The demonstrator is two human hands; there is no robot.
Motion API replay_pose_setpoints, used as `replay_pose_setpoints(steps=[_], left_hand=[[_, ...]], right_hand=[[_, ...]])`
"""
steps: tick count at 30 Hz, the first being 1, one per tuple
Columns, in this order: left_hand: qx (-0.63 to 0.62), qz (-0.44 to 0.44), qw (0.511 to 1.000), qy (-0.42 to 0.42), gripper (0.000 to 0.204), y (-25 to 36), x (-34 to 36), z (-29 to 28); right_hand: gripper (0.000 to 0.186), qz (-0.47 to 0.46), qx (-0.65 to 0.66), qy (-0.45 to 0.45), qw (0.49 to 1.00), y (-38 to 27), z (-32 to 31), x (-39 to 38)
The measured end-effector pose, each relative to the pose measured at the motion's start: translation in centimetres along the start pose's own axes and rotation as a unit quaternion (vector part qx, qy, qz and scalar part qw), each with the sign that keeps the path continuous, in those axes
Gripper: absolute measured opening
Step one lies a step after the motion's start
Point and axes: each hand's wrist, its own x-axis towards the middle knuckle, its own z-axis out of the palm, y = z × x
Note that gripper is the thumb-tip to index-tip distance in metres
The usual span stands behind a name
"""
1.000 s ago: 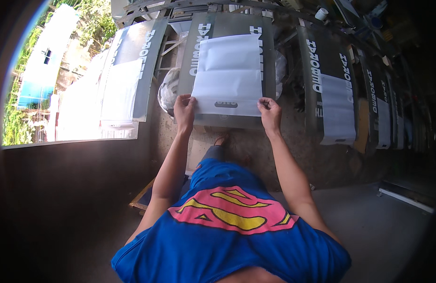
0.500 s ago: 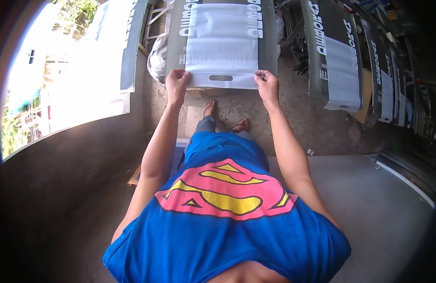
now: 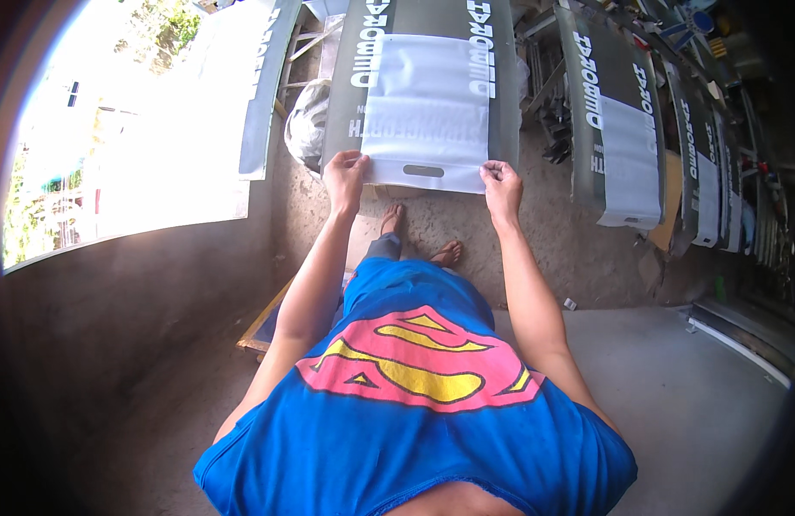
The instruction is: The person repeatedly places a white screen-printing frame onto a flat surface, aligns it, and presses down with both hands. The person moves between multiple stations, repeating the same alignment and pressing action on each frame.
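Observation:
A white flat bag [image 3: 425,95] with an oval handle cut-out lies lengthwise on a dark grey-green printed board [image 3: 342,112]. Dark board shows through the cut-out near the bag's closest edge. My left hand [image 3: 344,181] pinches the near left corner between thumb and fingers. At the near right corner, my right hand [image 3: 502,191] has the same kind of pinch. The bag's near edge stretches between both hands, reaching a little past the board's end. Pale lettering on the board faintly shows through the thin material.
To the right, a similar board [image 3: 587,129] carries another white bag [image 3: 631,159], with several more beyond. A bright board [image 3: 260,112] stands left beside a low wall [image 3: 139,301]. A crumpled whitish plastic bag [image 3: 305,129] sits beside my board. My feet are on the concrete floor [image 3: 535,249].
The view has shifted, so everything sits lower and farther right. The bag has slid slightly toward me over the board, both corners still pinched.

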Motion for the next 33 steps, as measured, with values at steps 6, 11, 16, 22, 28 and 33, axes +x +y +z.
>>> replay_pose_setpoints(steps=[6, 11, 16, 22, 28, 33], left_hand=[[-0.030, -0.020, 0.999, 0.033, 0.020, -2.4, -0.9, 0.2], [0.017, -0.034, 0.998, 0.047, 0.022, -1.9, -1.8, 0.2], [0.020, -0.055, 0.998, 0.039, 0.024, -2.8, -2.2, -0.3], [0.011, -0.061, 0.997, 0.042, 0.024, -2.2, -2.8, -0.4], [-0.011, -0.054, 0.997, 0.044, 0.020, -2.8, -2.5, -0.3], [-0.033, -0.071, 0.996, 0.032, 0.017, -2.9, -2.6, -0.6]], right_hand=[[0.014, 0.019, 0.007, -0.001, 1.000, 0.5, -0.5, -0.6], [0.013, 0.031, -0.015, 0.005, 0.999, 0.1, -1.1, -1.2], [0.012, 0.074, -0.042, -0.022, 0.996, -1.7, -1.6, -2.4], [0.013, 0.053, -0.051, -0.015, 0.997, -0.6, -1.8, -2.5], [0.012, 0.068, -0.066, -0.027, 0.995, -0.6, -1.7, -2.8], [0.012, 0.044, -0.055, -0.014, 0.997, 0.4, -1.6, -3.2]])
